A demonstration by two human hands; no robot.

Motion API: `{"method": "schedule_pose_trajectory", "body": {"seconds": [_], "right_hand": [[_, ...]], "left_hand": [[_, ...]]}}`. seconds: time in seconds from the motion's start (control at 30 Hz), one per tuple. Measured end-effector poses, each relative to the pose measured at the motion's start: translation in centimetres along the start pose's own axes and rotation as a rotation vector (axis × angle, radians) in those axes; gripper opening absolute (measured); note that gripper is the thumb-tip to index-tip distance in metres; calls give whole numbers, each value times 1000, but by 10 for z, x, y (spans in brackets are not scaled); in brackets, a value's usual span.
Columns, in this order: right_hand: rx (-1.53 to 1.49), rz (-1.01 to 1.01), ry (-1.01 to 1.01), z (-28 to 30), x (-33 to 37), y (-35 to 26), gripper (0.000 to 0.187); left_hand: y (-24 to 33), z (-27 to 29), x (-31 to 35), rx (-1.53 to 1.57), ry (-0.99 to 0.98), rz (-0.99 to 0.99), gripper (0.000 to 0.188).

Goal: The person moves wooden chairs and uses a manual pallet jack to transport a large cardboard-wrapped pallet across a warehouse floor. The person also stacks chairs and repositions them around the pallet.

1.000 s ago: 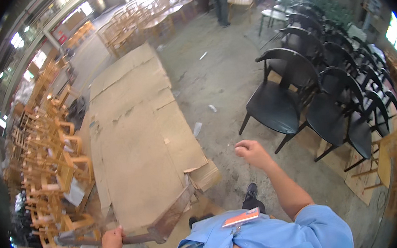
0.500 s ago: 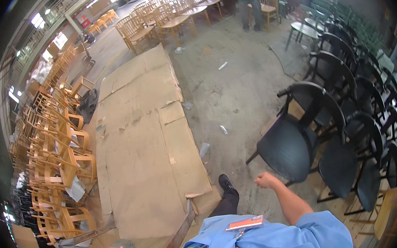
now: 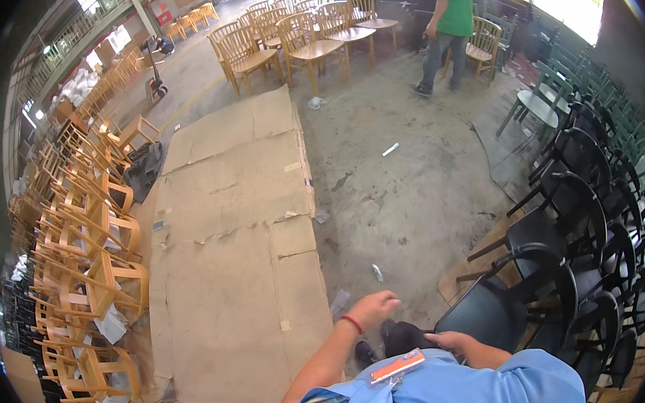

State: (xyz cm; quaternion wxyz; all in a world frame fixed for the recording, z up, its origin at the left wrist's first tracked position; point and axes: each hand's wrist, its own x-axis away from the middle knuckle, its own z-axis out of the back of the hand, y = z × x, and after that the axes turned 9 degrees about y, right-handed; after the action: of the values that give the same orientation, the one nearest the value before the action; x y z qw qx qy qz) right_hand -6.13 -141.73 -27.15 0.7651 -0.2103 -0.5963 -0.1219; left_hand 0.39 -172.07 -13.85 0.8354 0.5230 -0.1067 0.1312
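My left hand point(image 3: 376, 309), with a red band at the wrist, is held out in front of my body above the floor near the cardboard's edge. Its fingers are curled in and I see nothing in them. Low against my dark trouser leg is my right hand point(image 3: 448, 341), close to the front of a black chair point(image 3: 485, 311); its fingers are partly hidden, and whether it touches the chair I cannot tell. Flattened cardboard sheets point(image 3: 229, 279) cover the floor to my left. A badge point(image 3: 397, 365) hangs on my blue shirt.
Rows of black chairs point(image 3: 560, 204) stand along the right, with green chairs point(image 3: 551, 97) behind. Stacked light-wood chairs point(image 3: 102, 274) line the left. Farther off are wooden chairs point(image 3: 309, 45) and a person in a green shirt point(image 3: 455, 2). White scraps point(image 3: 389, 149) lie on the concrete.
My left hand has swung from the lower left to the front of my body. My right hand has drawn back toward my leg. The person in green has turned and stepped.
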Motion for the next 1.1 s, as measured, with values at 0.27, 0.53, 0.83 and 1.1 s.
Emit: {"method": "schedule_pose_trajectory", "body": {"seconds": [0.27, 0.53, 0.83, 1.1], "right_hand": [[217, 450, 175, 87, -83, -216, 63], [-273, 157, 274, 310, -156, -346, 26], [-184, 433, 279, 389, -201, -608, 32], [93, 416, 316, 442, -216, -727, 35]], "left_hand": [[-98, 101, -126, -213, 28, 345, 42], [-104, 224, -173, 17, 478, 997, 30], [-145, 202, -373, 36, 103, 795, 28], [-175, 428, -557, -671, -52, 481, 37]]}}
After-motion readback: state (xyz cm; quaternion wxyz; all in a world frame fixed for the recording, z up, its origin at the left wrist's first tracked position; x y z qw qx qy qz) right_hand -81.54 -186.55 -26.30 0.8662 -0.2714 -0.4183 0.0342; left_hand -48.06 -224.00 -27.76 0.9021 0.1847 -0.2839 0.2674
